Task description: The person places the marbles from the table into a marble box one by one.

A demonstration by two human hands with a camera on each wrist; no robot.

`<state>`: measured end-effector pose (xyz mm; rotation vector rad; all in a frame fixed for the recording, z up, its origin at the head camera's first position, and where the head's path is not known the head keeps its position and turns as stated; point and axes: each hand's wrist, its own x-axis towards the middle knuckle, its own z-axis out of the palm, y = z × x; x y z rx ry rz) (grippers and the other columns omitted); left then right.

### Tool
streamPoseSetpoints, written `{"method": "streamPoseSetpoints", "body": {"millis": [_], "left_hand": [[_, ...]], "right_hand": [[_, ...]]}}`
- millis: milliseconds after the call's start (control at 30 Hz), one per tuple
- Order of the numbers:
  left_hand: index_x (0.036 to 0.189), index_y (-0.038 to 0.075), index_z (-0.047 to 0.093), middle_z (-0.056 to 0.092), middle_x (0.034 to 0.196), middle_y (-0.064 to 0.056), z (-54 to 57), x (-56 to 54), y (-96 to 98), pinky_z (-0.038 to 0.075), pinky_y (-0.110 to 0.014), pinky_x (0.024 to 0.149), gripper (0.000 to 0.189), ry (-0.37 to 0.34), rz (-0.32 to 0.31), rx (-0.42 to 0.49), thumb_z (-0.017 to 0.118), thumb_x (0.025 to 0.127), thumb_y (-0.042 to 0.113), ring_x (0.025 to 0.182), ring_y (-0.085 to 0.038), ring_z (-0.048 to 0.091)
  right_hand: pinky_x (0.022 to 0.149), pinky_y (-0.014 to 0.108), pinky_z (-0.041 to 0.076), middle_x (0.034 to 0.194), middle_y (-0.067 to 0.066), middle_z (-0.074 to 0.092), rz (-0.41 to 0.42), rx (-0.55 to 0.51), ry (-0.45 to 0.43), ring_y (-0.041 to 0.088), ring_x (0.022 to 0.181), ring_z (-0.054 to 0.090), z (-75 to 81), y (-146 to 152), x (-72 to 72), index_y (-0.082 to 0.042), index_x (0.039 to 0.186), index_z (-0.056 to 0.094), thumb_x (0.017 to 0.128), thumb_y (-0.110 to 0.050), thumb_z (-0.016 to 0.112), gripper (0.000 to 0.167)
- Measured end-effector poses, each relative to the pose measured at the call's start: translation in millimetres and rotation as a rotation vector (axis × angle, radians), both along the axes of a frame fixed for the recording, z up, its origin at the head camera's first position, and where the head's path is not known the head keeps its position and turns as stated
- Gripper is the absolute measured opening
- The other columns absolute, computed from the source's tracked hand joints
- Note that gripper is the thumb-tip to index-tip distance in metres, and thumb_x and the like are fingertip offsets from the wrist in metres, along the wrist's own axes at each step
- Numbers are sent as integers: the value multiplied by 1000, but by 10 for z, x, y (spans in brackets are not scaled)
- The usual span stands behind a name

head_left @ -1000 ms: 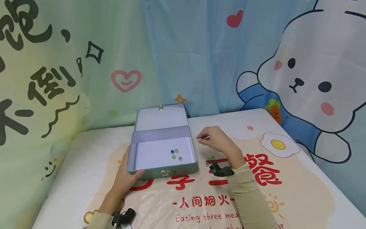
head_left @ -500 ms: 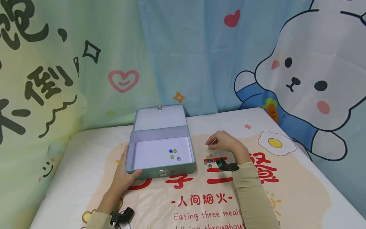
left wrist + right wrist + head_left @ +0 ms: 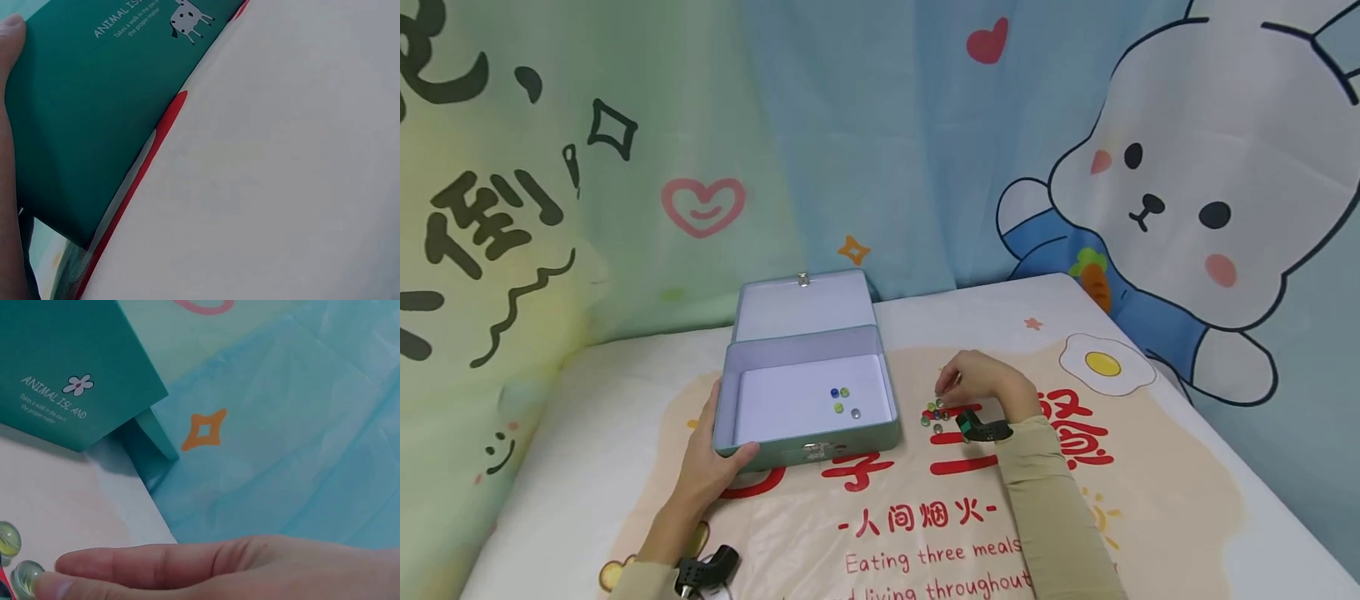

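Observation:
A green metal tin box (image 3: 850,448) stands with its lid (image 3: 805,308) tipped back. My left hand (image 3: 706,454) holds its front left corner, thumb on the front wall and fingers along the side. Inside, several glass marbles (image 3: 838,407) lie toward the right, one of them blue. More marbles (image 3: 937,428) are grouped on the cloth right of the box. My right hand (image 3: 981,379) reaches down at the far side of this group. In the right wrist view, the thumb tip overlaps a clear greenish marble (image 3: 27,575), with the straight index finger just beyond it.
A printed cloth (image 3: 917,487) with red lettering covers the table. Behind it hangs a curtain (image 3: 902,150) with cartoon drawings, close to the raised lid. Each wrist carries a small black camera; the right one (image 3: 983,428) sits near the loose marbles.
My right hand has moved away from the box's right side and down to the marbles on the cloth. The left hand keeps its hold on the box. The head view has shifted slightly.

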<state>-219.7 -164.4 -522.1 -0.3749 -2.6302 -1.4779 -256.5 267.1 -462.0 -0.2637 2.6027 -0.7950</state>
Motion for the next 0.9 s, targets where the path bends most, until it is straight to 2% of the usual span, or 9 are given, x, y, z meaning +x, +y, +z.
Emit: {"method": "streamPoseSetpoints", "body": {"millis": [133,200,367,467,700,900], "left_hand": [[153,33,4,19,158,-11,20,41,-61,25,-68,103,106,-8,25,-4,73,73,26,137,-39,27],[154,31,4,19,158,-12,22,40,-67,25,-68,103,106,-4,19,1,73,73,25,137,-40,27],[153,36,5,19,158,-10,13,18,-24,25,-65,105,107,12,2,14,74,72,23,138,-38,27],[153,34,6,20,158,-10,8,12,-1,26,-64,105,107,21,-5,19,74,72,23,139,-37,27],[154,21,9,22,157,-12,5,6,-3,28,-66,103,106,49,-13,26,74,72,23,136,-39,30],[154,25,7,21,158,-11,-10,6,-17,28,-64,103,106,49,-7,22,74,72,24,137,-38,30]], "right_hand": [[79,32,50,89,0,68,11,1,-30,16,81,58,12,-48,-42,-13,94,73,83,-10,72,12],[79,32,50,89,0,67,4,8,-45,16,81,58,15,-50,-45,-13,94,73,83,-10,72,12],[76,30,50,88,1,67,-4,9,-49,16,79,57,6,-15,-8,-12,94,73,82,-7,71,13],[73,28,50,86,0,66,0,1,-43,15,77,57,-5,-8,10,-12,94,73,82,-6,71,13],[70,27,50,83,1,64,-4,-22,-48,15,74,57,-2,-63,26,-11,92,72,81,-4,72,14],[68,26,48,80,1,63,8,7,-49,15,73,55,-13,-96,7,-13,91,72,81,-4,71,13]]}}
